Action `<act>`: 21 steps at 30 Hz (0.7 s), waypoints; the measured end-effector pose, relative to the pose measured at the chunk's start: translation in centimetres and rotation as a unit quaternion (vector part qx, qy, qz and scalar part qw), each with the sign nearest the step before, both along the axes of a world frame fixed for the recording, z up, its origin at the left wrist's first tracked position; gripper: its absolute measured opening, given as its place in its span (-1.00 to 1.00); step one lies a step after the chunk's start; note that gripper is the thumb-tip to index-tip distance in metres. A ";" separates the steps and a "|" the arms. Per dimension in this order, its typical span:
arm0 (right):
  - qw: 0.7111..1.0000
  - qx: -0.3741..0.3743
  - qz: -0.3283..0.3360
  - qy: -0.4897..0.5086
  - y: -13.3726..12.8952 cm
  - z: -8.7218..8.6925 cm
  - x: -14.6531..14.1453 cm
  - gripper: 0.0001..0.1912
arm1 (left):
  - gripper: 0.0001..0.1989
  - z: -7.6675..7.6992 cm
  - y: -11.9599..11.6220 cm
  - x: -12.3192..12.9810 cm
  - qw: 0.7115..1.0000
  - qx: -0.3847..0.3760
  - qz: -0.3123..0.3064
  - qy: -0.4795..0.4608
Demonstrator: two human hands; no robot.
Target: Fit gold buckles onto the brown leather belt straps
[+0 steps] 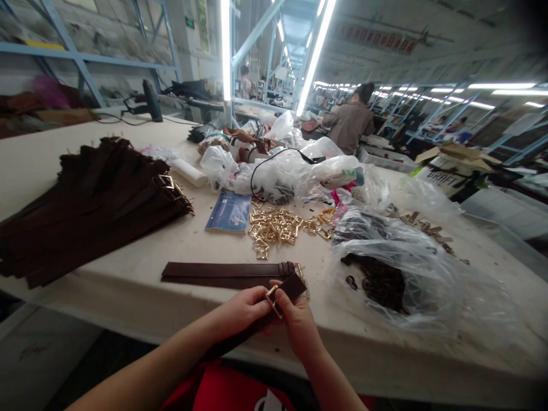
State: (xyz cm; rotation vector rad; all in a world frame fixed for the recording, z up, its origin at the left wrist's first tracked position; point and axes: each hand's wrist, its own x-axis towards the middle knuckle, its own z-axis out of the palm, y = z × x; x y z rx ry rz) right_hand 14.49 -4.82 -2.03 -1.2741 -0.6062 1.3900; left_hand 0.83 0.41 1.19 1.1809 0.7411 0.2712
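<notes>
Near the table's front edge, my left hand (246, 310) and my right hand (295, 317) meet at a gold buckle (274, 301). The fingers of both are closed, the left on the buckle and the right on the end of a dark brown strap (293, 287) at the buckle. The rest of this strap runs down to the left beneath my left wrist. Just beyond my hands lie finished-looking brown belts (222, 274) with gold buckles at their right end. A heap of loose gold buckles (278, 225) sits farther back.
A large stack of dark straps (89, 205) covers the left of the table (184, 245). Behind the buckles are a blue booklet (229, 211) and plastic bags (282, 171). An open bag of dark loops (381, 279) lies at right. A person (351, 120) stands beyond the table.
</notes>
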 end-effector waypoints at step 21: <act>0.998 0.038 0.025 -0.043 -2.3 0.4 -0.1 -0.47 | -0.56 -0.5 0.0 -0.6 0.998 -0.006 -0.064 0.008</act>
